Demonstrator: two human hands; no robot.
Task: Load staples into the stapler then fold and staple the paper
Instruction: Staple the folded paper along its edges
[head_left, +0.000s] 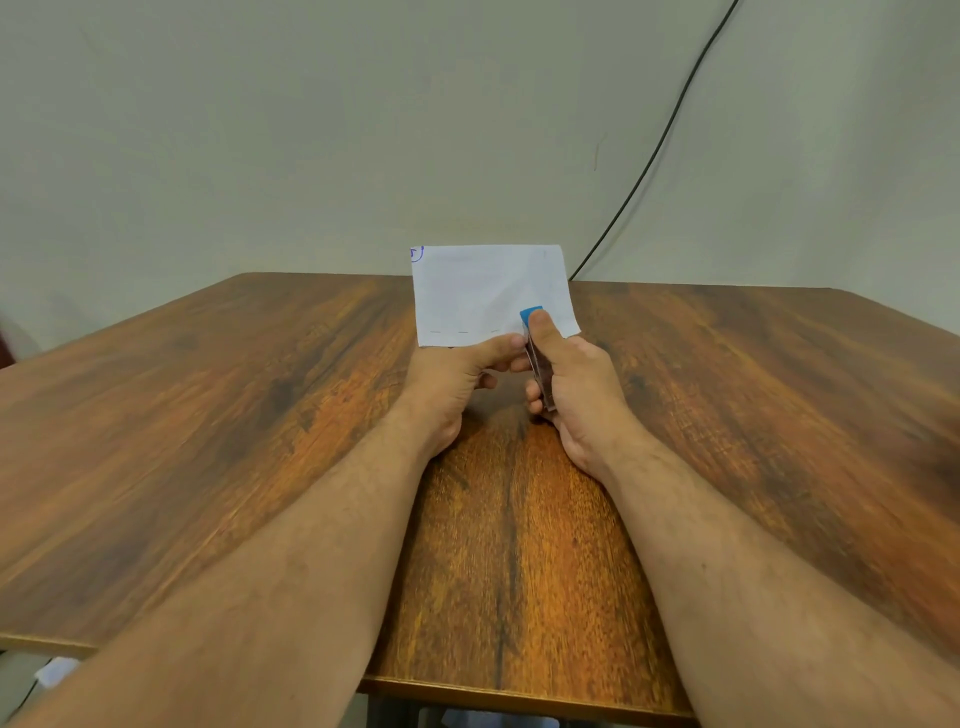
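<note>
A folded white paper (483, 291) stands upright above the table, a blue pen mark at its top left corner. Three staples sit in a row along its lower edge. My left hand (457, 379) pinches the paper's bottom edge between thumb and fingers. My right hand (571, 384) grips a small stapler (535, 338) with a blue tip and dark clear body, thumb on top. The stapler's jaw is over the paper's lower right part.
The wooden table (260, 441) spreads to both sides, its front edge near me. A black cable (665, 135) runs down the wall behind the table's far edge. Something white (57, 670) lies on the floor at lower left.
</note>
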